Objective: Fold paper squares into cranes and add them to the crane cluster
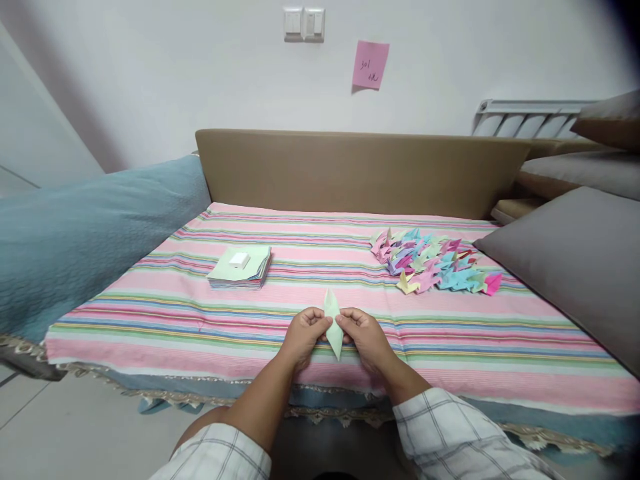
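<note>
Left hand (303, 333): it is closed on the left edge of the folded green paper (333, 323), with the fingers (316, 319) curled over it and the thumb pressing from the near side.
Right hand (364, 333): it is closed on the right edge of the same paper, at about the same height as the left hand, with the fingers bent toward the middle.
Folded green paper: a pale green, narrow, pointed shape, like a long diamond. It is held between the two hands, just above the near part of the bed (450, 347).
Long axis: it runs away from the person, with one tip pointing to the far side and the other tip pointing down toward the near edge of the bed. Both tips stick out free beyond the fingers.
Which hand is nearer: neither; the two hands pinch the paper's middle from opposite sides, so both are touching it.
Bed cover: striped cloth, mostly pink, with green and blue lines.
Stack of paper sheets (241, 268): it lies on the bed, far-left of the hands and well apart from them, with a small white block (239, 259) on top.
Pile of folded paper cranes (433, 261): many colours, far-right of the hands, near a grey cushion (575, 273).
Wall: a pink note (371, 65) hangs under a light switch (304, 24).
</note>
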A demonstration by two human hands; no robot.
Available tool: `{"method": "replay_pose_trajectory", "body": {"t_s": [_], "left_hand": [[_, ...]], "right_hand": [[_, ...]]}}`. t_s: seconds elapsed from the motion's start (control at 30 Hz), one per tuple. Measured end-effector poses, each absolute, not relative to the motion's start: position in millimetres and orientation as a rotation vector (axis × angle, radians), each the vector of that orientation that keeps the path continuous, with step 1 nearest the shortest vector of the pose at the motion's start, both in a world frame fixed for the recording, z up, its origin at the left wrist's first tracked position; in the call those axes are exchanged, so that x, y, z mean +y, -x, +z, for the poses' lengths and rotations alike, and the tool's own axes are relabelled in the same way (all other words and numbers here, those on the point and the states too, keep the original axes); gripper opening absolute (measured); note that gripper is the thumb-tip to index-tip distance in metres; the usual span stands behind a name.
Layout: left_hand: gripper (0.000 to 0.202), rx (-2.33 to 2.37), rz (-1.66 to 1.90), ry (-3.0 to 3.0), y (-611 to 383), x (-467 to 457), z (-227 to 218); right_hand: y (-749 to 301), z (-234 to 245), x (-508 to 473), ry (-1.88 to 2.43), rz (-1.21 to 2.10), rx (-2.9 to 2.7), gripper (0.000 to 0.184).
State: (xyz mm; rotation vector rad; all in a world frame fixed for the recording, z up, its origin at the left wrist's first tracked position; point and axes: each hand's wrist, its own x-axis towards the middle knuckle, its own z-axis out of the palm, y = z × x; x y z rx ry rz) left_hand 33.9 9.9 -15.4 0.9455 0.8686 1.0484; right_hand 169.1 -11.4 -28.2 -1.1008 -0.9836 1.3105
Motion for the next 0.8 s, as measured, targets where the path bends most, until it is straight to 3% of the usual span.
{"method": "replay_pose_trajectory", "body": {"t_s": [0.8], "left_hand": [[0.032,0.828,0.958,-1.072,-31.8,8.0,-14.7]], "right_hand": [[-170.1,-26.1,-9.0,1.049,1.27,-1.085,0.032]]}}
